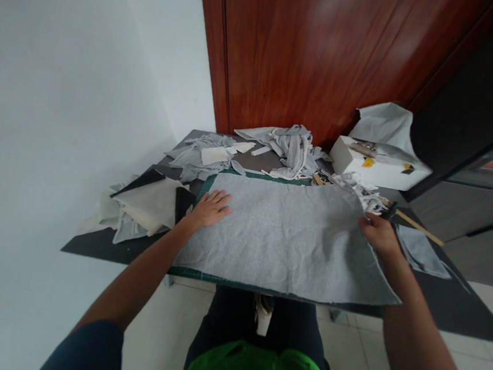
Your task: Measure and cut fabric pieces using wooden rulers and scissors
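A large piece of grey fabric point(281, 234) lies spread across the table over a green cutting mat point(204, 275), whose edges peek out at the left, back and front. My left hand point(211, 208) rests flat on the fabric's left side with its fingers spread. At the right edge, my right hand point(378, 231) pinches the fabric, which is slightly raised and shadowed there. The fabric's front right corner reaches the table's front edge near my right forearm. Light creases run through its middle.
Folded cloth pieces point(145, 205) lie left. Grey scraps point(206, 155) and a crumpled cloth heap point(293, 149) are at the back. A white box point(378, 165) stands back right, near a wooden ruler point(419, 226) and folded grey cloth point(422, 251). A wooden door point(317, 64) rises behind the table.
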Action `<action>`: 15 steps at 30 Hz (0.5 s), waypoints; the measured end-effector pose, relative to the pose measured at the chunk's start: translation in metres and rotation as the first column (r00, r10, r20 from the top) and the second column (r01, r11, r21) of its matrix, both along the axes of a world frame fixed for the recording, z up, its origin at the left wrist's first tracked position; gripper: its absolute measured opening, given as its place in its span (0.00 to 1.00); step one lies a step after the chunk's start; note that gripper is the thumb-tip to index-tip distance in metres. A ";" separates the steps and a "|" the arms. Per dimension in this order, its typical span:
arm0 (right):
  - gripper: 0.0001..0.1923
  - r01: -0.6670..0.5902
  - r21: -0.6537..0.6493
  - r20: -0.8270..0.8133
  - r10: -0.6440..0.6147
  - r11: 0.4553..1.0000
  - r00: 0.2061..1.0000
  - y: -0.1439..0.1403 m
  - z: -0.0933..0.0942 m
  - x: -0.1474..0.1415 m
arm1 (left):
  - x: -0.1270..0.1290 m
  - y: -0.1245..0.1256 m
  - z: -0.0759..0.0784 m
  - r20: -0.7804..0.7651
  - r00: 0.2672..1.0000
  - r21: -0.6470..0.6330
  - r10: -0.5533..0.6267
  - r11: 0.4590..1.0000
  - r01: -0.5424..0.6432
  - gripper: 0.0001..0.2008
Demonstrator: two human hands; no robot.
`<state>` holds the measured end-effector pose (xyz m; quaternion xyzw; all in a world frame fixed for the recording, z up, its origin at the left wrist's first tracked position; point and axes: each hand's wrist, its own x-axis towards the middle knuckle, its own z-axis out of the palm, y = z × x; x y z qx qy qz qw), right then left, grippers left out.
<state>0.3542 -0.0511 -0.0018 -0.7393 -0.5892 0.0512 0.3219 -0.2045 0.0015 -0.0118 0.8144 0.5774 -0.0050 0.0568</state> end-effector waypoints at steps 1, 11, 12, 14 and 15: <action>0.18 0.010 -0.027 0.021 -0.010 1.000 1.000 -0.001 0.000 0.000 | -0.001 0.000 0.000 0.001 1.000 -0.007 0.000 1.000 0.000 0.32; 0.24 -0.253 0.125 -0.154 0.271 0.959 0.950 -0.003 0.016 -0.046 | 0.032 0.007 0.028 0.199 0.980 0.094 0.006 0.995 -0.026 0.15; 0.24 -0.304 0.115 -0.162 0.320 0.946 0.934 0.000 0.020 -0.065 | 0.047 0.012 0.033 0.327 0.945 0.060 -0.002 0.998 -0.019 0.14; 0.24 -0.407 0.062 -0.162 0.411 0.912 0.897 0.007 0.024 -0.110 | 0.082 0.021 0.043 0.614 0.782 -0.123 0.103 0.992 -0.034 0.21; 0.23 -0.452 0.047 -0.164 0.453 0.891 0.876 0.011 0.024 -0.132 | 0.100 0.024 0.045 0.713 0.669 -0.266 0.210 0.964 -0.019 0.26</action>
